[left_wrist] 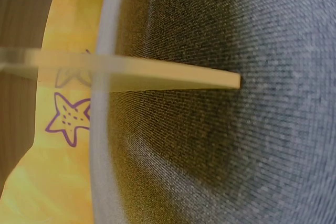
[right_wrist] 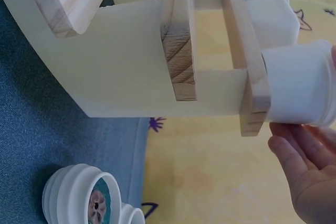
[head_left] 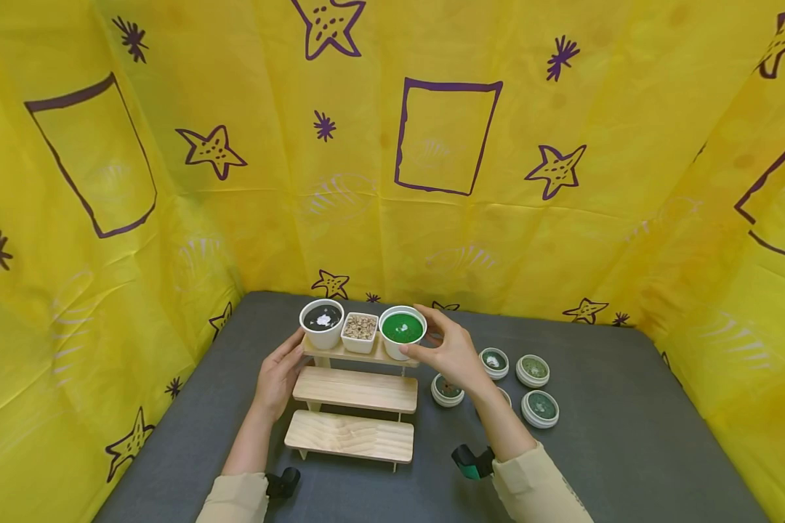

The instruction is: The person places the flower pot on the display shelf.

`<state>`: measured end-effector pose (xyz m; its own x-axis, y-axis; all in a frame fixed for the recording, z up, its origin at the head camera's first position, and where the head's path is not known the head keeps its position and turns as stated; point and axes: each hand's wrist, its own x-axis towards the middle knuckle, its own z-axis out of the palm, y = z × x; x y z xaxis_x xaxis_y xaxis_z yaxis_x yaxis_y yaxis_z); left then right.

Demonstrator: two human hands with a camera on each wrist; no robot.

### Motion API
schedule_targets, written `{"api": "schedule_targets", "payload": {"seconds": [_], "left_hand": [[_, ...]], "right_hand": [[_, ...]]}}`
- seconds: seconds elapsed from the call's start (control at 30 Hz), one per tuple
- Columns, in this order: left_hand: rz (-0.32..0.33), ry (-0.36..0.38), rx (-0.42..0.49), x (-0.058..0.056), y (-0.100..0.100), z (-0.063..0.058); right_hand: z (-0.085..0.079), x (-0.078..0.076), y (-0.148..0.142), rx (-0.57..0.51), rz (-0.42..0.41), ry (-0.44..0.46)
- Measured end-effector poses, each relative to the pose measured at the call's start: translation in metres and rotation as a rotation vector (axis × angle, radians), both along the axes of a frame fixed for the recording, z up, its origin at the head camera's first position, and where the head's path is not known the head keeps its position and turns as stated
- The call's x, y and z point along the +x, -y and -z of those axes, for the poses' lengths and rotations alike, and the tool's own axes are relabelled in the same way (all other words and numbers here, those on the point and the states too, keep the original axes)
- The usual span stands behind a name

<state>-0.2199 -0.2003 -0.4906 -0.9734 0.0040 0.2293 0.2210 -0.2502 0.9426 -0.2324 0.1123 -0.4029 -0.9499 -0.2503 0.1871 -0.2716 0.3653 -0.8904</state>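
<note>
The right hand (head_left: pixel 448 353) pinches the green cup (head_left: pixel 402 329) in its grip, at the right end of the wooden stand's (head_left: pixel 355 390) top step. The left hand (head_left: pixel 278 374) is at that step's left end, near the dark cup (head_left: pixel 322 323); I cannot tell whether its grip pinches the board. A square bowl (head_left: pixel 359 333) sits between the cups.

We can't read any words, letters or numbers here. On the yellow cloth (head_left: pixel 392 240) we can see dark purple drawings: stars (head_left: pixel 556 172) with little dots inside, spiky splats (head_left: pixel 325 126), and big box shapes (head_left: pixel 448 136). We see pale, stripy shapes (head_left: pixel 340 197) on it too. The right sleeve (head_left: pixel 533 479) has some small dark marks, but they are too tiny for us to read.
</note>
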Motion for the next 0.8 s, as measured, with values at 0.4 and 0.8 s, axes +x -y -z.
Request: {"api": "schedule_targets", "payload": {"seconds": [0.4, 0.8], "left_hand": [[0.0, 0.0, -0.005, 0.0001, 0.0006, -0.0002], [0.0, -0.012, -0.008, 0.0001, -0.0004, -0.0018]], "right_hand": [[0.0012, -0.0003, 0.0006, 0.009, -0.008, -0.007], [0.0053, 0.0023, -0.0032, 0.033, 0.003, -0.017]]}}
